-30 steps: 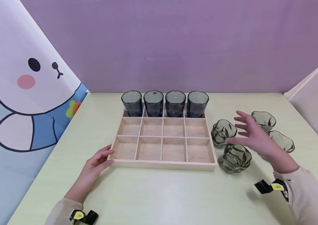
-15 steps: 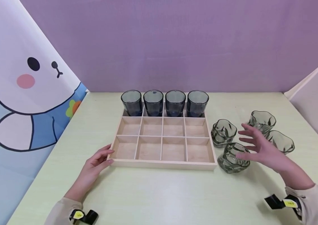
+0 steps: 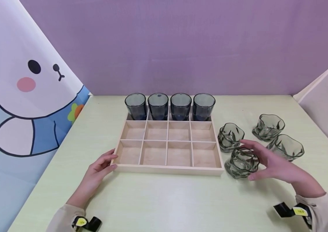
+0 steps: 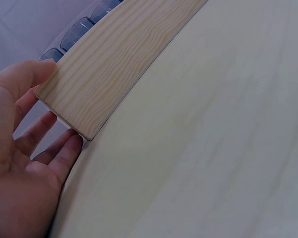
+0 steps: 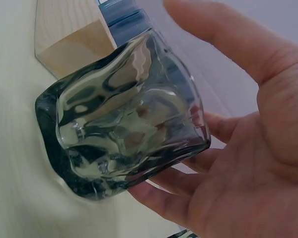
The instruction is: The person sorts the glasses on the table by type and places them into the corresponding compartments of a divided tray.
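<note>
My left hand holds the front left corner of a divided wooden tray. In the left wrist view its thumb lies at the top of the tray's front wall, with fingers against the side. A wavy green-tinted drinking glass stands upright on the table by the tray's front right corner. My right hand is spread around that glass's right side. In the right wrist view the thumb stands apart from the glass, and fingers pass behind it; whether they touch is unclear.
Four-cornered compartments fill the tray; its back row holds several dark blue-grey tumblers. Three more wavy glasses, a near one, a far one and a right one, stand right of the tray. A purple backdrop rises behind the table.
My right hand has moved back from above the wavy glasses and come down beside the front one, its fingers now lower around it. The left hand stays at the tray corner.
</note>
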{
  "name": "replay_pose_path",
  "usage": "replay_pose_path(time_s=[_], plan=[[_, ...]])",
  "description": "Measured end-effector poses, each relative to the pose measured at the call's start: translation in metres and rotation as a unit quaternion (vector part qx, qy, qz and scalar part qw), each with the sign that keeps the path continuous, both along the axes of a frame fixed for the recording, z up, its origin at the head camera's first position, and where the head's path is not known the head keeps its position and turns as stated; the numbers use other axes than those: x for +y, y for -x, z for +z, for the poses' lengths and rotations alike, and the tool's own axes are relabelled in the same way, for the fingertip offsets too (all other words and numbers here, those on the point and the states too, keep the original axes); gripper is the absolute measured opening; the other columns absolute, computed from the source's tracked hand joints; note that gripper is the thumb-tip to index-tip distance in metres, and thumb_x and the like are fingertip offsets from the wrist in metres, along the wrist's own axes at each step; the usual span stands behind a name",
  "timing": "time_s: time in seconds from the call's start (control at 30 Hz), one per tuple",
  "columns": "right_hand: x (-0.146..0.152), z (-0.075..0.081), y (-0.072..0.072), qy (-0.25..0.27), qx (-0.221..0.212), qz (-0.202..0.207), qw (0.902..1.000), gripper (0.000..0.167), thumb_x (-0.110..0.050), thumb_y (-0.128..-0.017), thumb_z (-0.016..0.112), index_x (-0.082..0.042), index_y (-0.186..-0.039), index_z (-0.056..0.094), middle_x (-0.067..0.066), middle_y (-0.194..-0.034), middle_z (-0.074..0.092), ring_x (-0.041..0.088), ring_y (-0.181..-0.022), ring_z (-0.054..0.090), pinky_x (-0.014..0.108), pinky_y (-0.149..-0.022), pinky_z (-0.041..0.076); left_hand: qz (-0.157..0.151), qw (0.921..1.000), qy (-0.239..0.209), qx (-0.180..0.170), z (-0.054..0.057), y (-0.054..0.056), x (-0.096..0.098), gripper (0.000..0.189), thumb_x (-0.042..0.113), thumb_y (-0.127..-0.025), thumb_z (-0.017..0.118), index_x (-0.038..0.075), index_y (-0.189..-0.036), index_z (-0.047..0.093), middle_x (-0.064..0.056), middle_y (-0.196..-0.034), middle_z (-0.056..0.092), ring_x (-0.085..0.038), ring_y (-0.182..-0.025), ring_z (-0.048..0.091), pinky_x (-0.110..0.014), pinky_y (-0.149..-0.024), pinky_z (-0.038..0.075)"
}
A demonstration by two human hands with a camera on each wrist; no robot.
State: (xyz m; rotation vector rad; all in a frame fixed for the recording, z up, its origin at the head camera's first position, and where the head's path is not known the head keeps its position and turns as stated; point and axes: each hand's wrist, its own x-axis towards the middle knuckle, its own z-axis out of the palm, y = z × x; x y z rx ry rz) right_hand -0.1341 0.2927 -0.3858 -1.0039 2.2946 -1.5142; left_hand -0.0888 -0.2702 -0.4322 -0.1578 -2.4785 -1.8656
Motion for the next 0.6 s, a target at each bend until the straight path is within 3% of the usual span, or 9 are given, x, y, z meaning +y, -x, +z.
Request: replay_pose_path(time_s=[0.17,0.37,0.6], plan=[[0.0009,-0.0016,0.003,0.0,-0.004,0.019,0.9998,0.097,0.013,-0.071,0.079,0.006,-0.151,0.026,0.004,-0.153,0.036,-0.001,-0.135,0.034,0.012,-0.103,0.029,-0.006,0.9999,-0.003,0.013,-0.0022,0.0003,-0.0014,0.032,0.004,-0.098,0.061,-0.01,-0.127,0.056,-0.005,-0.148,0.044,0.008,-0.121,0.048,-0.015,-0.09,0.047],[0.0015,-0.0015,0.0054,-0.003,-0.009,0.027,0.9996,0.092,0.012,-0.071,0.079,0.006,-0.149,0.03,-0.001,-0.152,0.038,-0.001,-0.134,0.035,0.014,-0.102,0.031,-0.011,0.9997,-0.005,0.019,-0.0028,0.0004,-0.0019,0.032,0.003,-0.098,0.061,-0.011,-0.126,0.056,0.003,-0.146,0.045,0.007,-0.121,0.049,-0.015,-0.09,0.048],[0.0022,0.0004,0.0068,-0.02,0.006,0.022,0.9995,0.09,0.008,-0.071,0.082,0.006,-0.147,0.034,0.001,-0.15,0.041,-0.002,-0.133,0.036,0.014,-0.101,0.033,-0.011,0.9998,-0.003,0.018,-0.0025,-0.0002,-0.0017,0.032,0.003,-0.098,0.06,-0.011,-0.126,0.055,-0.001,-0.147,0.045,0.008,-0.121,0.048,-0.015,-0.091,0.047]])
